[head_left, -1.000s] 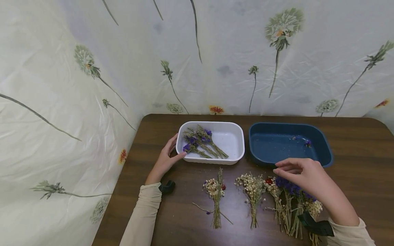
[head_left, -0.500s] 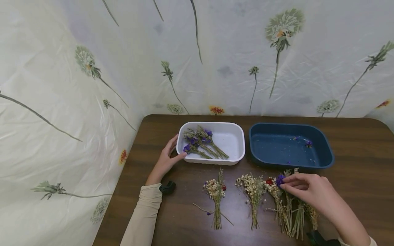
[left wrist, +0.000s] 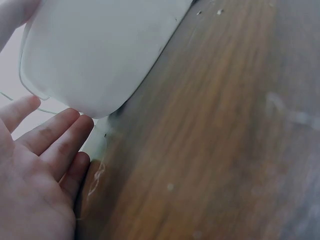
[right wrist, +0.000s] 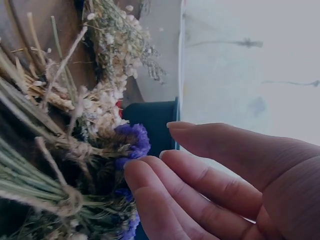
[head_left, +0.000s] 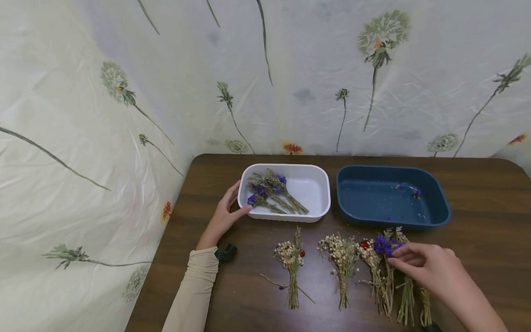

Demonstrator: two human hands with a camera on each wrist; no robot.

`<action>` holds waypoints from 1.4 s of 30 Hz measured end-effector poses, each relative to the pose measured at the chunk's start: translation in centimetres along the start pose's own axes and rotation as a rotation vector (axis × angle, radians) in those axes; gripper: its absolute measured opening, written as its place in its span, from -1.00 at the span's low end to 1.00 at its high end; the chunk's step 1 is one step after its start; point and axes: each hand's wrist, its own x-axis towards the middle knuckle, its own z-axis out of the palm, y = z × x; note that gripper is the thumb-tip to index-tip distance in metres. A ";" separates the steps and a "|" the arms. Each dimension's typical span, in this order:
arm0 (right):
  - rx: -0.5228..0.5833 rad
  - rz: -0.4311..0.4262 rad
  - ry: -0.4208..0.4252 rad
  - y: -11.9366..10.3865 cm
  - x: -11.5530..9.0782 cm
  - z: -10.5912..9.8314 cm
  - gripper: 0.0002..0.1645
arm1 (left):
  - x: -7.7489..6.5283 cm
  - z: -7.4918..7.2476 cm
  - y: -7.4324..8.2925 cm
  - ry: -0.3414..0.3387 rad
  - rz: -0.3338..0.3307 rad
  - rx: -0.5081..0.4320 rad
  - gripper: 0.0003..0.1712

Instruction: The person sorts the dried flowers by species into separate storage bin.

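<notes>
In the head view my left hand (head_left: 224,216) rests at the left end of a white tray (head_left: 313,191), thumb at its front left corner. My fairly straight fingers touch its outer wall (left wrist: 100,65) in the left wrist view. Dried bunches with purple flowers (head_left: 274,191) lie inside the tray. My right hand (head_left: 441,272) is over tied dried-flower bunches at the front right. Its fingertips are at purple flower heads (right wrist: 134,140), thumb apart from the fingers in the right wrist view. I see nothing pinched. The hand partly hides the rightmost bunches (head_left: 406,302).
A blue tray (head_left: 369,198) with a few purple petals stands at the back right. Nearer me on the brown table (head_left: 244,295) lie a cream bunch with red (head_left: 292,260), a cream bunch (head_left: 342,256) and another bunch with a red flower (head_left: 370,253). Loose stems (head_left: 304,295) cross the first bunch.
My right hand has moved down and to the right, away from the blue tray's front edge, uncovering more purple flower heads. My left hand stays at the white tray.
</notes>
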 end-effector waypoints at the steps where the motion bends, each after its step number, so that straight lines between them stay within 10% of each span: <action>1: -0.005 0.003 -0.002 0.1 -0.1 0.1 -0.75 | 0.0 0.0 0.0 0.000 -0.001 0.001 -0.04; 27: -0.127 0.057 -0.077 0.8 -0.9 2.8 -0.76 | 0.1 -0.1 -0.2 0.000 0.002 0.000 -0.04; 42: -0.179 0.081 0.042 0.7 -1.1 1.9 -0.79 | 0.1 -0.1 -0.1 -0.003 0.020 0.002 -0.03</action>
